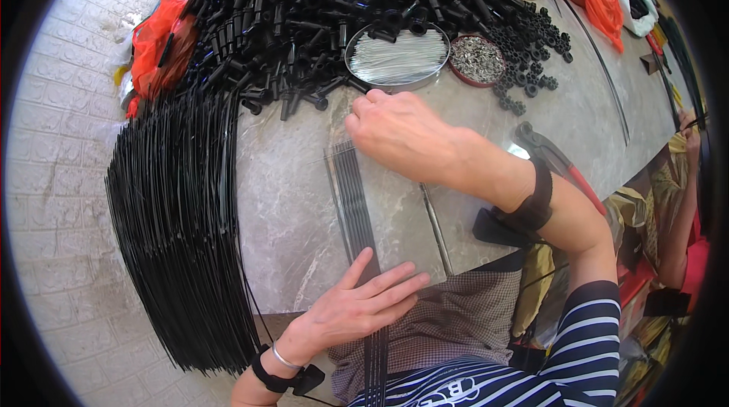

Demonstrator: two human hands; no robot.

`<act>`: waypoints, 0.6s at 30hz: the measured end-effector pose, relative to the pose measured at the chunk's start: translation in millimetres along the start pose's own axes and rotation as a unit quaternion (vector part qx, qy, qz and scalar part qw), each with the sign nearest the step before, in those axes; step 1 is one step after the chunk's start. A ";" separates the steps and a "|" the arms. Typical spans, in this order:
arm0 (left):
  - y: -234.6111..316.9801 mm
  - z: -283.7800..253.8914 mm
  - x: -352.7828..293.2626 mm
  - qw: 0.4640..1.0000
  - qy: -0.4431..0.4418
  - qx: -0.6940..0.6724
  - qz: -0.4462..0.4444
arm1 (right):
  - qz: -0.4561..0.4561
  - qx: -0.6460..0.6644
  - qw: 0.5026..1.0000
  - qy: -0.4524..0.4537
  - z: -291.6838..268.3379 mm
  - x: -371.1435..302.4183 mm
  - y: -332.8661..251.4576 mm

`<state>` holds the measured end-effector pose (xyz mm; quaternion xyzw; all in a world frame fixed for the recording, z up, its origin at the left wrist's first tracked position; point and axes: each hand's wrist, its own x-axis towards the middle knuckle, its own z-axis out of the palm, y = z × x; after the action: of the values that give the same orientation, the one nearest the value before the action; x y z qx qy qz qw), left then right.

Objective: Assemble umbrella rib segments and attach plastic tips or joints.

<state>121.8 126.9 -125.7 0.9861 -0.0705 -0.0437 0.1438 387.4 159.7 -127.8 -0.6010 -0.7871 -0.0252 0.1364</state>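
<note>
My left hand (361, 304) lies with fingers stretched out across a row of thin black rods (351, 187) at the table's near edge. The rods run side by side up the table, and their lower ends reach down over my lap. My right hand (395, 130) is closed just beyond the rods' far ends, fingers curled under; whatever it pinches is hidden. Right behind it stands a round metal tin (349, 65) full of thin silvery wire pieces (399, 56). Beside that is a smaller red-rimmed dish (497, 80) of small metal parts (477, 58).
Black tubular parts (304, 20) are heaped at the back, with small black rings (531, 65) to their right. A thick bundle of black rods (175, 225) hangs over the left edge. Red-handled pliers (558, 160) lie under my right forearm. Another person's hand (689, 130) is at far right.
</note>
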 end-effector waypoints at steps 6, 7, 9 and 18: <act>0.4 -1.0 -0.9 1.000 -0.007 -0.001 -0.003 | -0.007 0.023 1.000 0.002 5.0 4.4 -2.1; 0.7 -1.9 -1.0 1.000 -0.007 0.000 -0.005 | -0.007 0.023 1.000 0.009 6.1 4.9 -2.4; 0.2 -2.5 -0.2 1.000 -0.009 -0.016 0.000 | -0.008 0.024 1.000 0.015 6.2 5.7 -3.3; -1.6 -2.0 -0.9 1.000 -0.001 -0.026 0.007 | 0.013 0.077 0.997 -0.023 3.4 6.7 -3.3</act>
<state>121.4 129.0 -124.2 0.9815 -0.0761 -0.0456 0.1696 382.0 165.8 -129.1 -0.5994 -0.7817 0.0513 0.1642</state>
